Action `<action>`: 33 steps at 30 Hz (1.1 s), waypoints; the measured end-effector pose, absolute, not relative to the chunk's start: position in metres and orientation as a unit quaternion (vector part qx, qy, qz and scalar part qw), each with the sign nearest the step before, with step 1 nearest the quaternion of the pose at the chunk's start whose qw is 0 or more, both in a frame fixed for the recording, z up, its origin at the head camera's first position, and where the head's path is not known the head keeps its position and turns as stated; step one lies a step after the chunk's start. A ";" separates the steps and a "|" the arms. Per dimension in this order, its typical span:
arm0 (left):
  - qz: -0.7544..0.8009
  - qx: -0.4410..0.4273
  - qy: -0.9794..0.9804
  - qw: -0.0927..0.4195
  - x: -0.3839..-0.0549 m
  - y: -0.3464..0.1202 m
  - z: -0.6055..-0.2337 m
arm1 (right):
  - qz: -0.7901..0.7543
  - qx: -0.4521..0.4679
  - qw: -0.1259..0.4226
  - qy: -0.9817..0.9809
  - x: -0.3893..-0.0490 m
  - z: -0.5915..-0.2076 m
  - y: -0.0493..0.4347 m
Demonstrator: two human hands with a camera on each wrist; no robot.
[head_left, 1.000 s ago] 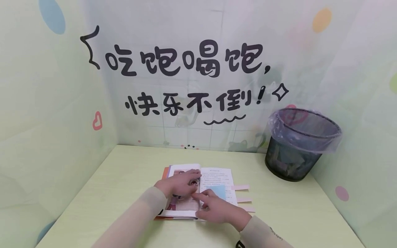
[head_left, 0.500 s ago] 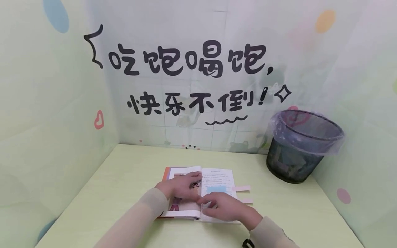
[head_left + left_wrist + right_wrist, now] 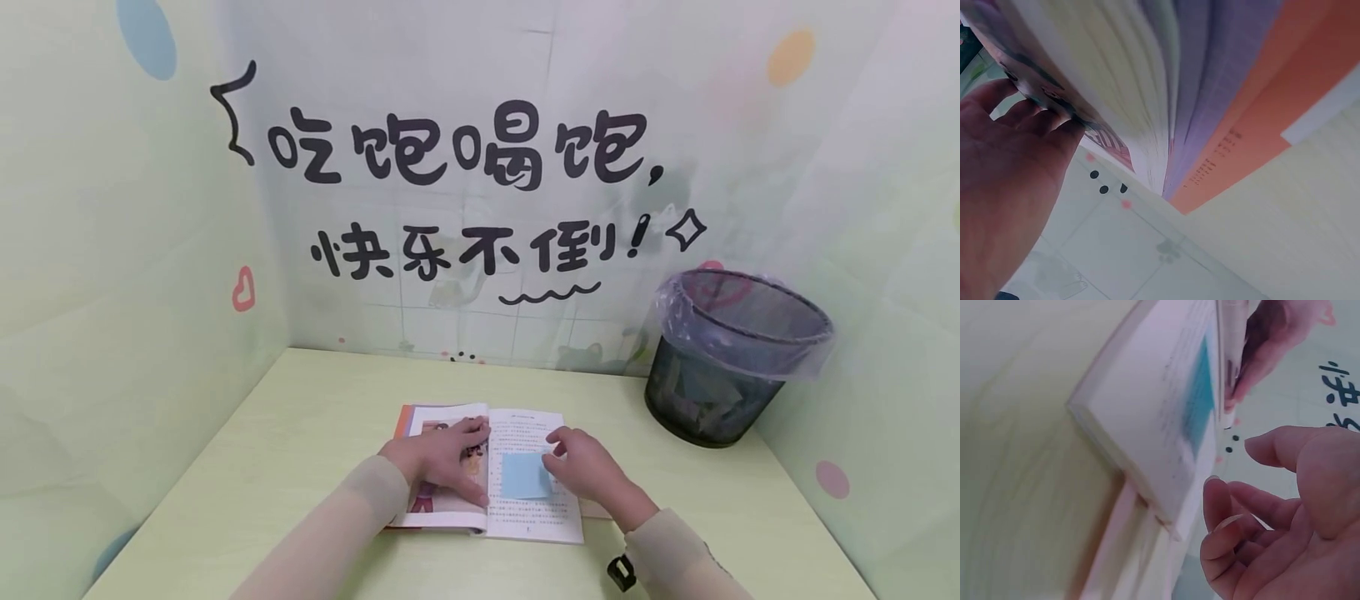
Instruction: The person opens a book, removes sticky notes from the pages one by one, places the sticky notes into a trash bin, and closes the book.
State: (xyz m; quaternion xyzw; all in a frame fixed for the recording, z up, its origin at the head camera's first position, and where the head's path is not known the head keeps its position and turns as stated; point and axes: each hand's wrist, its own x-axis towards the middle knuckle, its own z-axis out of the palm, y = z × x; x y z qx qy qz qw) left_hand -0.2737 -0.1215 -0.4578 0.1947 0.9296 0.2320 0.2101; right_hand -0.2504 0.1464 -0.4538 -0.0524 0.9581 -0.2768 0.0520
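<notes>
An open book lies on the table, a colour illustration on its left page and printed text on its right. My left hand rests on the illustrated page with fingers spread, thumb by the centre fold. A square blue sticky note lies on the text page. Beside the note's right edge is my right hand, its fingers bent. From the right wrist, the thumb and fingertips of that hand show a gap with nothing between them. The left wrist view shows the book's orange cover under fanned pages.
Pale pink paper tabs stick out from the book's right edge, mostly hidden by my right hand in the head view. A black mesh bin with a purple liner stands at the back right. Printed sheets form the walls around the table.
My right hand has moved from the centre fold to the text page's right edge, uncovering the blue note and covering the pink tabs. My left hand stays on the left page, thumb lower.
</notes>
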 end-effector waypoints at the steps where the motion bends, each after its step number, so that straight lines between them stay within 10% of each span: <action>1: 0.234 0.195 0.929 0.210 -0.274 -0.121 -0.458 | -0.277 -0.048 0.057 0.958 -0.252 -0.456 0.147; 33: 0.254 0.186 0.923 0.221 -0.269 -0.121 -0.457 | -0.255 -0.099 0.024 0.961 -0.241 -0.461 0.147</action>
